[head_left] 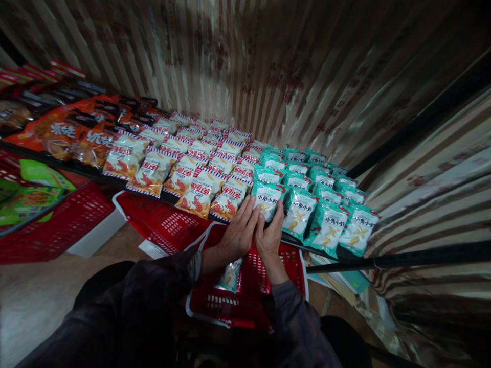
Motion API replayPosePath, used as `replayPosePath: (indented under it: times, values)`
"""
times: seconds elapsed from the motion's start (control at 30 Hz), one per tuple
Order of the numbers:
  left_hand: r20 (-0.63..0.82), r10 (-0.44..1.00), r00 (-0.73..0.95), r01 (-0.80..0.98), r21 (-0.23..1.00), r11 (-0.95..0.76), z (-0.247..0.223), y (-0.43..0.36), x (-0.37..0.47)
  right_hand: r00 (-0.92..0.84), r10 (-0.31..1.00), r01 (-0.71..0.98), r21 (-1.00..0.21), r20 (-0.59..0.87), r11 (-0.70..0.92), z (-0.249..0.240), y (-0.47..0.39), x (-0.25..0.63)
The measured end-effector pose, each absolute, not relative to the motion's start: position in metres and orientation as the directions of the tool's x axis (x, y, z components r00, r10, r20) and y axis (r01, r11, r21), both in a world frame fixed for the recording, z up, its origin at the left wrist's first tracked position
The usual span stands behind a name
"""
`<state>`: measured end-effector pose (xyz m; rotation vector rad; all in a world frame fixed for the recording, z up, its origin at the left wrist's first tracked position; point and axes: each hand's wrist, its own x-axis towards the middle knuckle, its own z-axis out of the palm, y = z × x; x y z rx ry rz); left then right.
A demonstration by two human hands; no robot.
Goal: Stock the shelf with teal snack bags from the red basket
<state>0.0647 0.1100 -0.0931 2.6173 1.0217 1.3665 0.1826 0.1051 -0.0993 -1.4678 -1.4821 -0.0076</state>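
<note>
A teal and white snack bag (pixel 265 197) stands at the front left of a group of matching bags on the shelf. Against its lower left side is my left hand (pixel 238 232), fingers pressed close together along the bag. My right hand (pixel 269 240) grips the same bag from the lower right, its fingers partly behind the packet. Just left of my hands sits a white and orange shrimp snack bag (pixel 231 197). Below them, another teal snack bag (pixel 231 276) lies in a red basket (pixel 226 305), partly covered by my left forearm.
Rows of shrimp snack bags (pixel 197 151) and orange snack bags (pixel 63 134) fill the shelf leftward. A second red basket (pixel 153 214) and one with green packets (pixel 82 214) stand below. A dark bar (pixel 422 258) juts out right; striped sheeting (pixel 245 66) hangs behind.
</note>
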Motion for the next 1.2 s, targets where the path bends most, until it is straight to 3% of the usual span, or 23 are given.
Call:
replayPosePath:
  times: [0.6,1.2]
  values:
    - [0.662,0.568,0.488,0.559,0.263,-0.787,-0.091,0.102,0.06,0.166,0.755,0.768,-0.563,0.634,0.304,-0.098,0.102,0.187]
    - [0.669,0.585,0.459,0.523,0.33,-0.786,-0.09,0.101,0.068,0.228,0.803,0.713,-0.656,0.55,0.247,-0.082,0.099,0.189]
